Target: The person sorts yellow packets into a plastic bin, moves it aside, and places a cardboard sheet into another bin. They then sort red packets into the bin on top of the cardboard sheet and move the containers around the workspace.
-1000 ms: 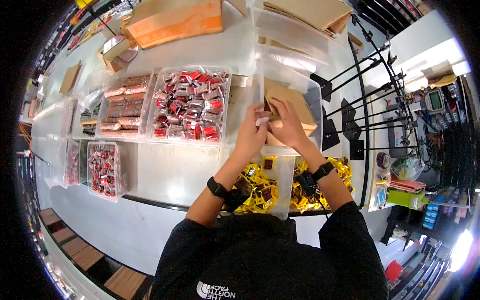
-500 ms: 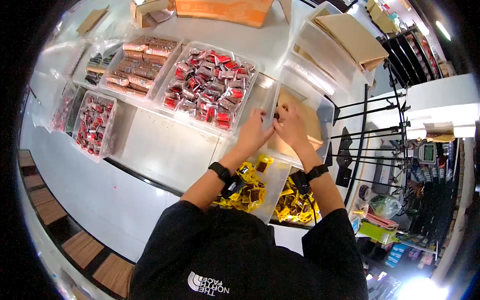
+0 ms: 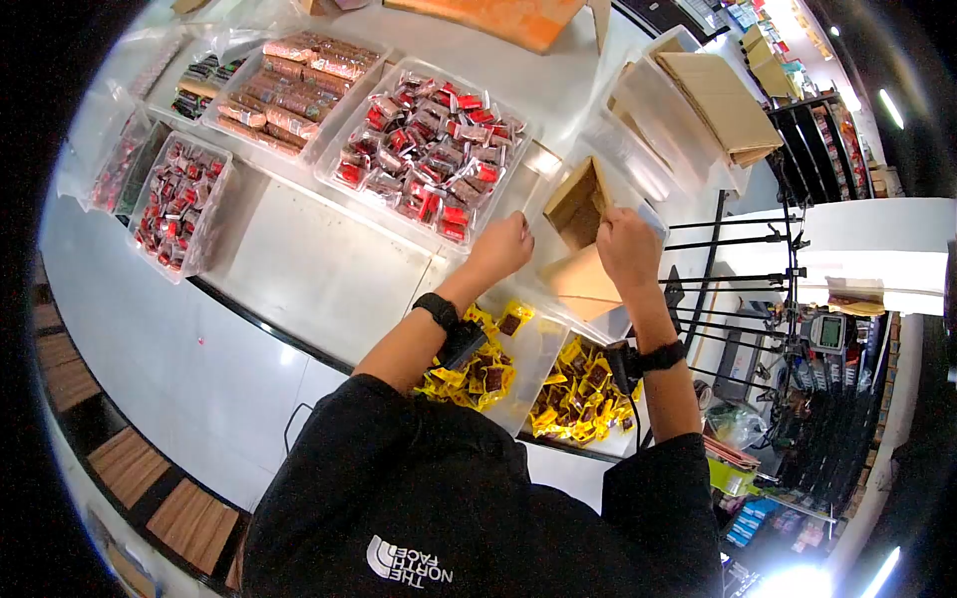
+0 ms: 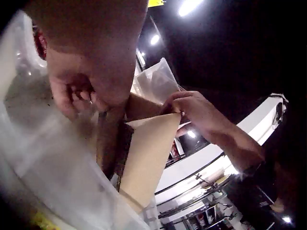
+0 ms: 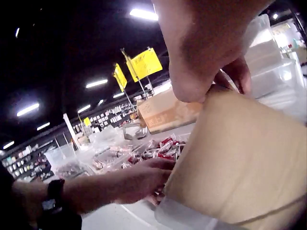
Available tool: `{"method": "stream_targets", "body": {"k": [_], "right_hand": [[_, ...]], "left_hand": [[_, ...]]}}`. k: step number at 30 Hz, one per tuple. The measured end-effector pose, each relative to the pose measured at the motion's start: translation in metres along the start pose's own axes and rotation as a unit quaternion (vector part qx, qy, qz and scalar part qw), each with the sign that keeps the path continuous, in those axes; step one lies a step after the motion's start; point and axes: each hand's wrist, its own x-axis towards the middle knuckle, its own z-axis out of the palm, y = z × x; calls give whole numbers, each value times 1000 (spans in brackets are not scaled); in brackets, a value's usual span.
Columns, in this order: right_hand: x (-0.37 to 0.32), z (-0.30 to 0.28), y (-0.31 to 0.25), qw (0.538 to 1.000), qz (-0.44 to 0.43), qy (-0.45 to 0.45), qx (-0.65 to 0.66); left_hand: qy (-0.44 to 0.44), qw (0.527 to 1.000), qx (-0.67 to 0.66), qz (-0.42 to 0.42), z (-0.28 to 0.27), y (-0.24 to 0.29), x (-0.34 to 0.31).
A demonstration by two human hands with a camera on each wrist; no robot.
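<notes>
My right hand (image 3: pixel 630 251) grips the edge of a brown cardboard box (image 3: pixel 581 289), tilted up in a clear plastic bin, its hollow inside facing the camera. In the right wrist view the box's broad side (image 5: pixel 244 148) hangs below that hand, with fingertips over its top edge. My left hand (image 3: pixel 501 247) is beside the box at the bin's left wall, fingers curled. The left wrist view shows no object between those fingers, and the box's edge runs close to them. In that view the right hand (image 4: pixel 192 108) pinches the box's far corner.
Nearby stand bins of red-and-clear wrapped snacks (image 3: pixel 429 149), brown packets (image 3: pixel 289 95) and yellow packets (image 3: pixel 578 394). Flattened cardboard (image 3: pixel 718 105) stands in a clear bin behind. Black metal rods (image 3: pixel 738 239) project at the right.
My hands have moved apart after working close together on the box. The box has tipped up, so its inside shows. The head view has turned and shifted.
</notes>
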Motion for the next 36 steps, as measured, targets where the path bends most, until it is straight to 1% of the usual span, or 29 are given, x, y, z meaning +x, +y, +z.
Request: {"method": "stream_targets", "body": {"k": [2, 3, 5, 6, 9, 11, 13, 14, 17, 19, 21, 23, 24, 26, 27, 28, 29, 31, 33, 35, 36], "right_hand": [[-4, -6, -3, 999, -7, -29, -42], [-5, -4, -2, 999, -8, -29, -44], [-4, 3, 1, 999, -28, 4, -35], [-4, 5, -1, 999, -28, 5, -37], [3, 11, -18, 998, -28, -4, -53], [-1, 8, -34, 997, -7, -28, -75], [-8, 10, -42, 998, 9, -17, -59], [-4, 11, -43, 999, 26, -5, -47], [2, 18, -43, 998, 6, 24, -65], [10, 20, -41, 998, 2, 21, -63], [5, 17, -41, 998, 0, 15, -62], [5, 7, -44, 998, 39, 17, -53], [4, 2, -40, 997, 39, 20, -56], [0, -11, -13, 993, 72, 69, -63], [-2, -16, 12, 988, 90, 123, -26], [-5, -33, 35, 989, 106, 92, 39], [-13, -57, 35, 977, 156, 75, 123], [-29, -93, 26, 965, 207, 93, 136], [-46, -115, 15, 966, 125, 181, 134], [-66, -143, -6, 953, 131, 243, 128], [-73, -149, -3, 944, 132, 272, 135]], "left_hand": [[-6, 1000, 5, -6, -1, 1, -2], [-12, 1000, 11, -5, -2, 2, -3], [-16, 1000, 17, -2, -4, 3, -4], [-17, 999, 30, -17, -3, 4, -5], [-18, 998, 45, -36, -4, -1, -5], [-24, 998, 46, -43, 1, -5, -12], [-48, 997, 43, -37, -1, -5, -13], [-42, 998, 49, -29, -3, -5, -11], [-43, 999, 18, -14, -5, -1, -16], [-66, 996, 47, -39, -7, 2, -15], [-68, 995, 61, -51, -7, 5, -16], [-63, 994, 72, -59, -9, 8, -12], [-54, 994, 83, -53, -5, 2, -10], [-46, 994, 92, -46, -3, -1, -11], [-36, 991, 112, -56, -1, 1, -12], [-28, 989, 132, -64, 1, 3, -13], [-29, 989, 129, -59, 2, 4, -12], [-39, 989, 128, -64, 2, 4, -11], [-37, 990, 122, -54, 1, 5, -12], [-34, 991, 120, -43, -1, 1, -14], [-37, 991, 120, -37, 1, -2, -16]]}}
